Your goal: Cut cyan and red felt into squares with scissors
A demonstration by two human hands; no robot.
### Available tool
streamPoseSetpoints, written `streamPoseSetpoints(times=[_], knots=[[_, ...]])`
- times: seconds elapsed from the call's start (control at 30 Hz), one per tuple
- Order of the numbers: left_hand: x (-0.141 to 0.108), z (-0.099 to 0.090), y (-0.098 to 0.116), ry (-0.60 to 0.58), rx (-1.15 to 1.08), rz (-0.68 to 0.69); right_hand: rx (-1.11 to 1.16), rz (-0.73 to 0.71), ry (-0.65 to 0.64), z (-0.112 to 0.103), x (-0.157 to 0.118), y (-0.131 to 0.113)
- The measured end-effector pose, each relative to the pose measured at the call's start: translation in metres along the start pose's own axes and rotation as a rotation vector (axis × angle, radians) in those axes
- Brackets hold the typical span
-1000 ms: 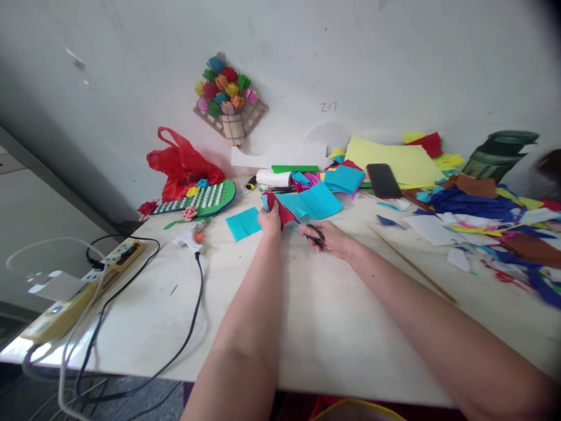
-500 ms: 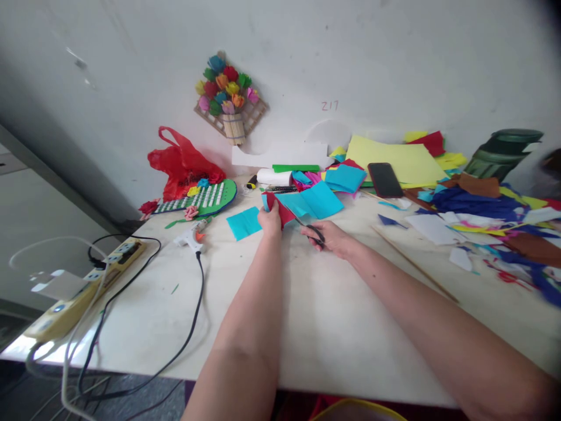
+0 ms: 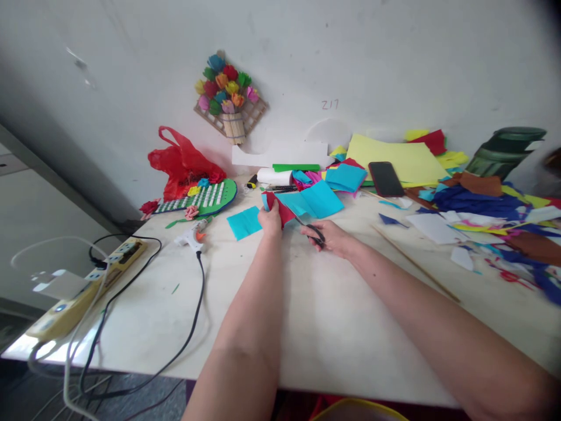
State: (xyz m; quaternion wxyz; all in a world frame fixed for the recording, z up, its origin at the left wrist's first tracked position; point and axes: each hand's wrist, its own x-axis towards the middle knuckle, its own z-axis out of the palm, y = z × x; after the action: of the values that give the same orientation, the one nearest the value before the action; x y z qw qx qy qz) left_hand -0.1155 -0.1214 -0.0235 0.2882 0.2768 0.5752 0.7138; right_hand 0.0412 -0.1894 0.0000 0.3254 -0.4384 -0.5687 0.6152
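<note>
My left hand pinches a red paper piece together with blue paper at the middle of the table. In my right hand is a pair of dark-handled scissors, its blades pointing left at the paper's lower edge. How far the blades are apart is too small to make out. A separate blue paper square lies flat to the left of my left hand. Behind the held sheet rests another folded blue paper.
A white glue gun and a yellow power strip with cables occupy the left side. A red plastic bag stands behind. To the right are a phone, a thin wooden stick, paper scraps and a green jar.
</note>
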Motion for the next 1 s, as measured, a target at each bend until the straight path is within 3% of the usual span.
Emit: streamPoseSetpoints(times=[0.4, 1.0], knots=[[-0.0041, 0.0017, -0.0002, -0.057, -0.021, -0.001, 0.004, -0.041, -0.075, -0.0034, 0.0019, -0.001], [-0.0055, 0.0018, 0.0012, -0.061, -0.005, 0.007, -0.03, -0.015, -0.031, -0.0016, 0.0058, -0.0039]])
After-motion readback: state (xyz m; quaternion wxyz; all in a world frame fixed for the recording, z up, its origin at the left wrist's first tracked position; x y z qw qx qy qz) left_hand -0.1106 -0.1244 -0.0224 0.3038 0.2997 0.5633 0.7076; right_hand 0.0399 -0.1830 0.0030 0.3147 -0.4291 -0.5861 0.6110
